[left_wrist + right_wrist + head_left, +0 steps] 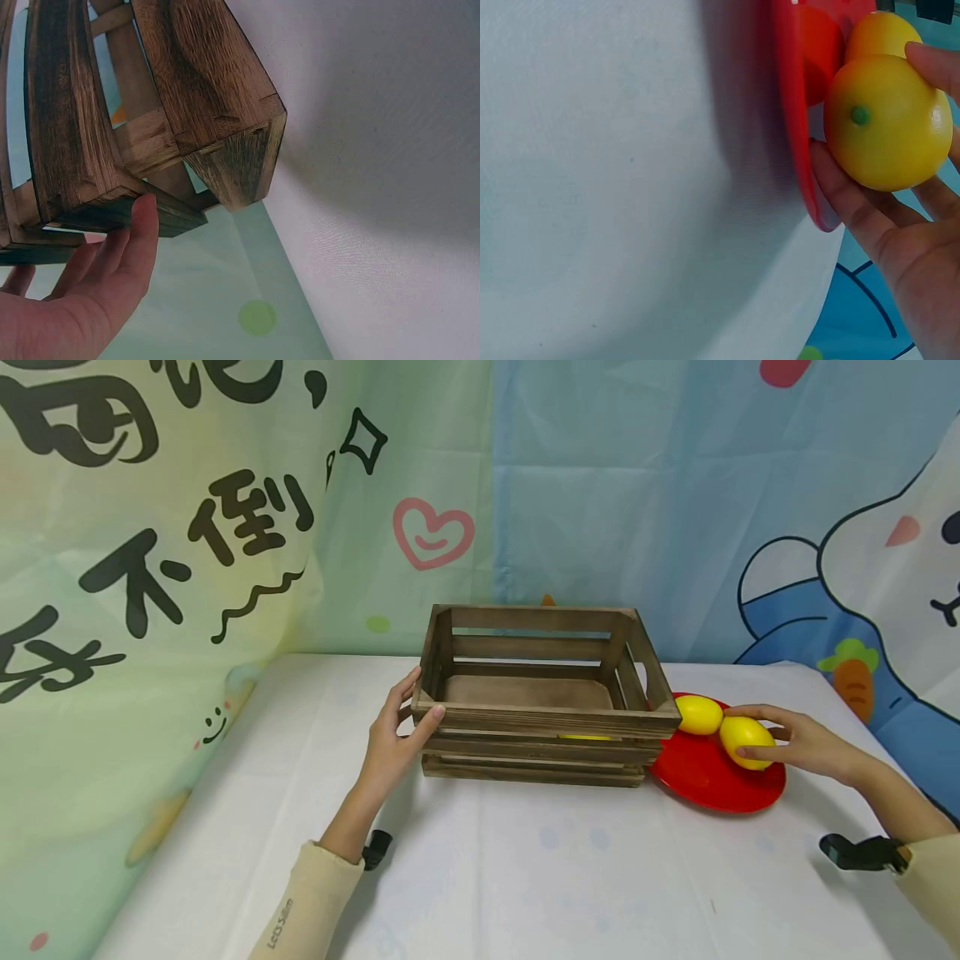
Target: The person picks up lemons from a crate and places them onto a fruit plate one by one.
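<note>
A brown slatted wooden crate (547, 718) stands on the white-covered table. My left hand (397, 727) grips its near left corner, thumb on the front rim and fingers along the left side; the left wrist view shows these fingers (142, 232) against the slats. To the crate's right, my right hand (806, 743) holds a yellow lemon (746, 743) over a red plate (723, 785). Thumb and fingers surround this lemon (889, 124), its green stem end showing in the right wrist view. Another lemon (699, 715) lies on the plate, close beside the crate.
A bit of yellow (585, 737) shows through the gap between the crate's front slats. Behind the white tabletop (562, 877) hangs a printed cloth backdrop (600, 510), and a similar cloth borders the left side. The crate's right end overlaps the plate's left edge in the head view.
</note>
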Demonstrator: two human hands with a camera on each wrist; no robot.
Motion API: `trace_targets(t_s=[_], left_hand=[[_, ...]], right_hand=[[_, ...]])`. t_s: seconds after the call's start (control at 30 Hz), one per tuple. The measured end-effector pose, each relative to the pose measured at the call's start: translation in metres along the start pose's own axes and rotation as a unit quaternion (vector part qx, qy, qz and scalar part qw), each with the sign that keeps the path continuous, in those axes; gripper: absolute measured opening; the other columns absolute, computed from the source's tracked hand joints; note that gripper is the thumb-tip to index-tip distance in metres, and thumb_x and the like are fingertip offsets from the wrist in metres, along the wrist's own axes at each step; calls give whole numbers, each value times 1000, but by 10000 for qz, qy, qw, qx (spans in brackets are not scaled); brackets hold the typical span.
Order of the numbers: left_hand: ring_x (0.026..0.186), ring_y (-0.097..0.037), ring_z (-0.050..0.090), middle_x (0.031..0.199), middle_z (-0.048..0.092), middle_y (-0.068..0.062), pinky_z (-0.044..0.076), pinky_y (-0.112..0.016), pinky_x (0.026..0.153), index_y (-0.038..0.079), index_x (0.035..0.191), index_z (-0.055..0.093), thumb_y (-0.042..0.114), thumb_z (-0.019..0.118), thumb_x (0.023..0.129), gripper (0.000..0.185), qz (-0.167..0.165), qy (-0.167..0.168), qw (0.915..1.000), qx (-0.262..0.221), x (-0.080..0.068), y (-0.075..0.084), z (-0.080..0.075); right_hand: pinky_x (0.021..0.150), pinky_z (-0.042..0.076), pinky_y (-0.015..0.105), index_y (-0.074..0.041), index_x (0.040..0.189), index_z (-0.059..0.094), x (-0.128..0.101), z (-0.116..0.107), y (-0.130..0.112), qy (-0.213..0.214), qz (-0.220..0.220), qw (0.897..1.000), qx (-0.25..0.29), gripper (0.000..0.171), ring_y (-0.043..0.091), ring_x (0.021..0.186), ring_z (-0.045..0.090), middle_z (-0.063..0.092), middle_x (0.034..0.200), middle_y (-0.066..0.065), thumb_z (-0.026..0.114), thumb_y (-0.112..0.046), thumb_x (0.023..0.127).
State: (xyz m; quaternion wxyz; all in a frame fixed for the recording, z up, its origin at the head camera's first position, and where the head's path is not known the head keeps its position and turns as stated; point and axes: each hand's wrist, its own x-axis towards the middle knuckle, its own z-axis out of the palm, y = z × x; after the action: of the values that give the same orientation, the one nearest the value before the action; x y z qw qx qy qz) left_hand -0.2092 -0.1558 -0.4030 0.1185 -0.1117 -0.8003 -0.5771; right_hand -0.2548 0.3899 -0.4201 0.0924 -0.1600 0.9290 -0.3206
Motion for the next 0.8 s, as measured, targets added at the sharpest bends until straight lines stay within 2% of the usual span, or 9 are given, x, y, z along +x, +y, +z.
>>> trace_targets(t_s=[0.27,0.5,0.8], left_hand=[[138,-36,37,151,36,-19,39,-50,109,9,152,31,15,60,97,62,-184,-79,9998,3,-9,36,-3],[136,-40,39,151,35,-19,52,-54,92,13,153,31,18,60,98,62,-396,-97,9992,-39,-11,35,-3],[136,-40,38,151,34,-19,51,-54,93,14,153,30,19,59,98,63,-420,-136,9990,-43,-10,35,-3]], right_hand=[[86,49,65,5,140,39,4,-1,6,52,78,9998,172,57,57,121,39,40,140,34,64,-18,95],[83,55,54,5,141,38,6,1,9,-15,255,9994,214,58,57,120,42,38,141,34,63,-20,96],[85,53,59,3,143,37,4,-4,7,-95,301,9991,301,61,55,122,40,36,143,32,63,-26,96]])
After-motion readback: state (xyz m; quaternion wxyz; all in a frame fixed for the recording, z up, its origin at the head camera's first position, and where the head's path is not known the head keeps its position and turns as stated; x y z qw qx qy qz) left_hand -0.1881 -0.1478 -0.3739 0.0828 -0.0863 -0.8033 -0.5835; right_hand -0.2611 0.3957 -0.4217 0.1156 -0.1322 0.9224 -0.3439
